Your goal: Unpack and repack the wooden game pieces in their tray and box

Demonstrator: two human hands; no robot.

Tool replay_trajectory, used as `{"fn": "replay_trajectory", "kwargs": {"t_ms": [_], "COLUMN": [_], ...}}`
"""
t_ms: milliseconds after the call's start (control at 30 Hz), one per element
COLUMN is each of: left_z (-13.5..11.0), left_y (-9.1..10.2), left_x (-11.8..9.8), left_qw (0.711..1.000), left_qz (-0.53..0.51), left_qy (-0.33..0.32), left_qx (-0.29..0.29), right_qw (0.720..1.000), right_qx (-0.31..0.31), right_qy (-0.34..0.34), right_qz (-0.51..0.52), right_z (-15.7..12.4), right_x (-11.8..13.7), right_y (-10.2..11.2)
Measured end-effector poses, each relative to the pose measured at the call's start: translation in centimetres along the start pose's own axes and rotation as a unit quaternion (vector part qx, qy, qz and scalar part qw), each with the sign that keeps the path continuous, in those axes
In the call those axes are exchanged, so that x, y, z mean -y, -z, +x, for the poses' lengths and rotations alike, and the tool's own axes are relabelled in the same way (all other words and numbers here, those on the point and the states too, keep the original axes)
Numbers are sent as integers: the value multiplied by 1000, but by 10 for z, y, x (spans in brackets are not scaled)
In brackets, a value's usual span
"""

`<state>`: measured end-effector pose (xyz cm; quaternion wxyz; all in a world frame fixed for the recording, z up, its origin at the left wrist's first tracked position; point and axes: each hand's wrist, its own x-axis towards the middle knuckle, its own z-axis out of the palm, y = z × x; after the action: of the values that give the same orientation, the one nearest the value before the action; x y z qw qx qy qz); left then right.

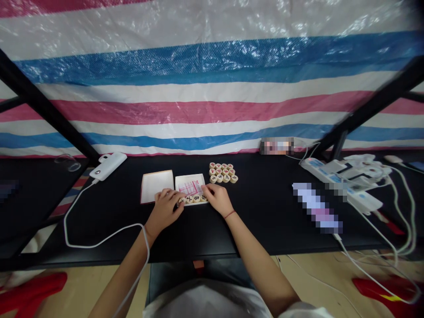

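Observation:
An open white box (190,178) holds a see-through sheet with pink grid lines (190,187). Along its near side runs a row of round Chinese chess pieces (189,199) with dark characters. My left hand (164,207) is at the row's left end, with thumb and index finger around the end piece. At the right end, my curled right hand (218,198) has its fingertips on the box's right edge and the last piece, partly hiding it. Left of the box lies its lid (157,185), white inside up. More Chinese chess pieces (225,172), red and dark, stand in rows to the right.
A white power bank (108,166) with a cable lies at left; the cable passes over my left forearm. At right are a blurred phone (316,207) and a power strip (344,185) with plugs. A striped tarp (205,106) hangs behind the black table (261,221).

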<state>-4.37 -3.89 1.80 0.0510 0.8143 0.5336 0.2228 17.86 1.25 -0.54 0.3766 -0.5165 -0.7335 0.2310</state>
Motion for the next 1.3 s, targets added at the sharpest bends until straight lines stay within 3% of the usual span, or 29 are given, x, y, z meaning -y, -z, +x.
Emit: {"fn": "replay_trajectory", "kwargs": {"t_ms": [133,233,300,467,600,767,833,967,1133,1200,1300], "left_z": [7,23,37,60,59,54,53,54,54,53,51], "left_y": [0,-1,-4,-19,-34,-42,-39,-30,-21,-19,-18], "left_x": [-2,-14,-25,-43,-47,-46,-39,-16,9,13,11], "left_qw": [995,979,969,947,922,905,901,867,852,863,904], "left_qz": [-74,-171,-221,-304,-357,-408,-408,-429,-409,-384,-349], "left_qy": [7,4,11,19,81,100,115,149,210,214,153], "left_qx": [-72,-111,-112,-100,-124,-63,-88,-206,-250,-249,-194], "right_qw": [995,987,986,989,994,996,994,987,997,999,995], "right_qx": [-65,-63,-66,-101,-88,-64,-89,-156,-79,-35,24], "right_qy": [36,111,128,102,66,66,56,-7,12,38,99], "right_qz": [70,93,89,41,8,21,24,20,3,1,20], "right_z": [-2,-5,-7,-8,-9,-8,-7,-2,8,12,17], "right_x": [4,12,16,14,8,6,4,-3,2,12,31], "right_y": [2,0,-1,6,10,6,9,18,19,17,12]}}
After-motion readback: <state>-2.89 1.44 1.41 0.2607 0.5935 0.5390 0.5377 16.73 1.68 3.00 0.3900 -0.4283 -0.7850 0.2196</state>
